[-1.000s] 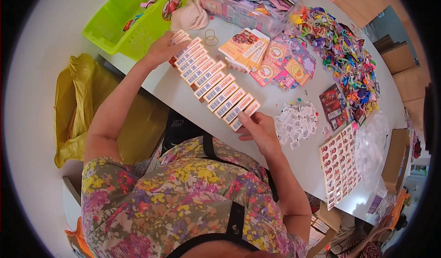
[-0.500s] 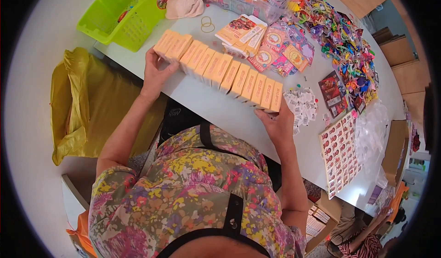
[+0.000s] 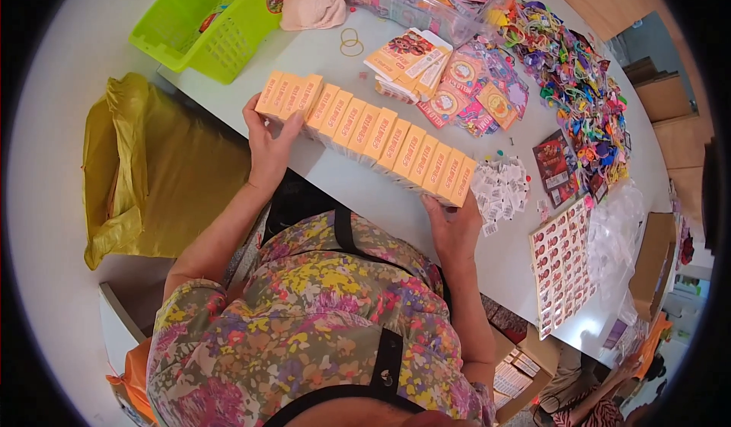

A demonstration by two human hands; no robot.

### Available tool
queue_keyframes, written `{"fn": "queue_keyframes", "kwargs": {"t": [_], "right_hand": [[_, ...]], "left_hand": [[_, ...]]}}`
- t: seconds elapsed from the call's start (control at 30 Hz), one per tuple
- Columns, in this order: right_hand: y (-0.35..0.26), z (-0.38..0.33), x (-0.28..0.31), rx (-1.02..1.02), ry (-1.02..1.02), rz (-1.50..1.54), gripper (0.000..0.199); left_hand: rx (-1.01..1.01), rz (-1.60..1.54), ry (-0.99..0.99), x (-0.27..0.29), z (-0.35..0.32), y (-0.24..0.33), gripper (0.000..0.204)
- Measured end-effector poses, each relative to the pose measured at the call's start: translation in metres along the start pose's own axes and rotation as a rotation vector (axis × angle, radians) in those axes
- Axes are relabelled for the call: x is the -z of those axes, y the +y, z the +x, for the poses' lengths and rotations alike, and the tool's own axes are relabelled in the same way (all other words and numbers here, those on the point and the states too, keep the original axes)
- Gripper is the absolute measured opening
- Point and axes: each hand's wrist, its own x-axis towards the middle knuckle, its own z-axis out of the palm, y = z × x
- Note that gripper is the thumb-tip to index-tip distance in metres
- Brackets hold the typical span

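A slanting row of small yellow-orange cardboard boxes (image 3: 367, 132) stands packed side by side near the table's front edge. My left hand (image 3: 268, 147) closes round the row's left end, its thumb on the near side. At the right end my right hand (image 3: 455, 231) grips the last boxes, thumb in front and the other fingers partly hidden behind them. The box tops are slightly uneven in height. Just beyond the row lies a stack of flattened printed cartons (image 3: 410, 60). Small white paper slips (image 3: 502, 187) lie in a pile beside my right hand.
A green basket (image 3: 221, 46) stands far left beside a pink cloth (image 3: 314, 7) and rubber bands (image 3: 351, 43). Colourful trinkets (image 3: 582, 96) heap up at right, above a sticker sheet (image 3: 562, 263) and clear plastic bags (image 3: 615, 237). A yellow sack (image 3: 179, 176) hangs left of the table.
The row of boxes has come slightly nearer to me, held between both hands. My left thumb has moved up along the front of the boxes at the left end.
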Motion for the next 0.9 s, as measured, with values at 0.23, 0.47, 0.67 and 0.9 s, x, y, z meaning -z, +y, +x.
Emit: {"fn": "queue_keyframes", "kwargs": {"t": [0.23, 0.47, 0.67, 0.9], "right_hand": [[-0.015, 0.007, 0.026, 0.021, -0.008, -0.013, 0.037], [0.008, 0.004, 0.012, -0.021, -0.026, 0.015, 0.038], [0.011, 0.002, 0.011, 0.024, 0.002, 0.0, 0.039], [0.009, 0.003, 0.008, 0.039, 0.001, -0.042, 0.042]], "left_hand": [[0.094, -0.101, 0.009, -0.016, 0.011, 0.054, 0.066], [0.291, 0.009, -0.049, -0.019, 0.021, 0.056, 0.072], [0.212, 0.052, -0.098, -0.014, 0.019, 0.056, 0.068], [-0.411, 0.741, -0.208, -0.004, 0.025, 0.045, 0.081]]}}
